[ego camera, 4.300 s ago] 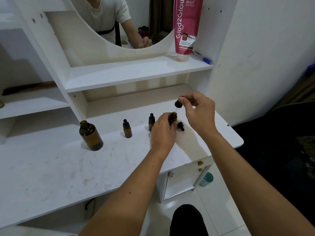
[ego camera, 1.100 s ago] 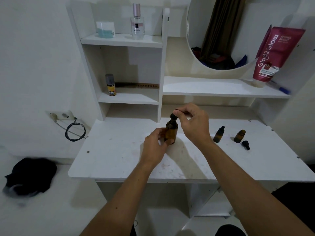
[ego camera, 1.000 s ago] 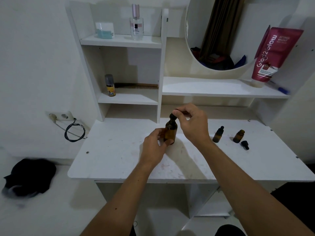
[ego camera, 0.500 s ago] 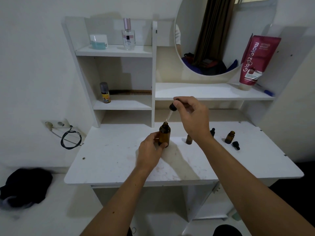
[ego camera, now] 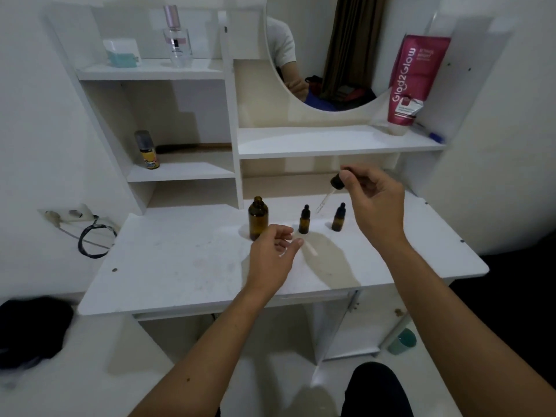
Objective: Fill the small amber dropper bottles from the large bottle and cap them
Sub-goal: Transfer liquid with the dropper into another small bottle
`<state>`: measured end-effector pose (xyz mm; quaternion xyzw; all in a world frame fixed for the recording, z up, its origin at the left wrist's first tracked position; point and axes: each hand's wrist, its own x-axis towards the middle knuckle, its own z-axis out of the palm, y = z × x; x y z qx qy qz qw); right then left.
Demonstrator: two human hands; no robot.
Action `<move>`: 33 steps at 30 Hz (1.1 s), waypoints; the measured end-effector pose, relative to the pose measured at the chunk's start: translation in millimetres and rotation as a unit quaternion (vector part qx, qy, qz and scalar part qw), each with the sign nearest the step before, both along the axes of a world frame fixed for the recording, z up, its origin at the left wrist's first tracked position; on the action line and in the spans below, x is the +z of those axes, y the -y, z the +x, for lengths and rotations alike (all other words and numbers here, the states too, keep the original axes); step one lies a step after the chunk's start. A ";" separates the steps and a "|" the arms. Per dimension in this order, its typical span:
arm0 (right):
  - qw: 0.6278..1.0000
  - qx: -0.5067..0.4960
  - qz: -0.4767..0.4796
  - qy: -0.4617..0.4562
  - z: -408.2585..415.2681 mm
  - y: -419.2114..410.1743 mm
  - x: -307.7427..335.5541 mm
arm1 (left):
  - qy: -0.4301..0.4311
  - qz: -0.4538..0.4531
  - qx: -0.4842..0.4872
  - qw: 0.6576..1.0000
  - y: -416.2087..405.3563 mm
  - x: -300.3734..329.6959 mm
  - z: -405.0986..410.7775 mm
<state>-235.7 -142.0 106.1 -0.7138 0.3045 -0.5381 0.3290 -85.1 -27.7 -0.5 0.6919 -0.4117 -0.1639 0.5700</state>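
A white tabletop (ego camera: 180, 266) fills the middle of the frame, faintly stained and marked; a dark knee (ego camera: 373, 386) is seen at the lower edge, and a black cloth (ego camera: 30, 329) lies on the floor at lower left. A coiled black cable (ego camera: 94, 239) hangs from a wall socket at mid left.

Just above the tabletop, near centre, the left hand (ego camera: 272, 258) is held with fingers loosely curled and nothing in it, close beside the large bottle (ego camera: 258, 218), which stands upright and uncapped; whether they touch cannot be told. To the right of it, 2 small capped dropper bottles (ego camera: 304, 220) (ego camera: 338, 218) stand upright and apart.

Higher, at centre right, the right hand (ego camera: 376, 203) pinches the black bulb of a dropper (ego camera: 329, 192) between thumb and fingers, its glass tube tilted down-left, its tip between the 2 small bottles.

Farther back, white shelves carry a small spray can (ego camera: 147, 150), a perfume bottle (ego camera: 177, 40) and a pink tube (ego camera: 413, 79) beside a round mirror (ego camera: 331, 55).
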 end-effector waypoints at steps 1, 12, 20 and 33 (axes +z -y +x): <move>1.000 -0.013 0.006 -0.003 -10.3 5.3 -1.0 | 0.003 -0.004 -0.022 1.000 7.0 0.5 -9.8; 0.994 -0.111 0.021 -0.012 -90.2 63.1 -11.2 | -0.025 0.028 -0.127 0.991 85.6 -7.0 -89.7; 0.992 -0.121 0.035 -0.013 -85.9 85.7 -16.4 | 0.012 0.068 -0.105 0.992 130.1 -10.6 -111.2; 0.995 -0.061 0.050 -0.057 -70.7 98.6 -39.5 | 0.090 0.058 -0.064 0.992 170.7 -10.6 -109.1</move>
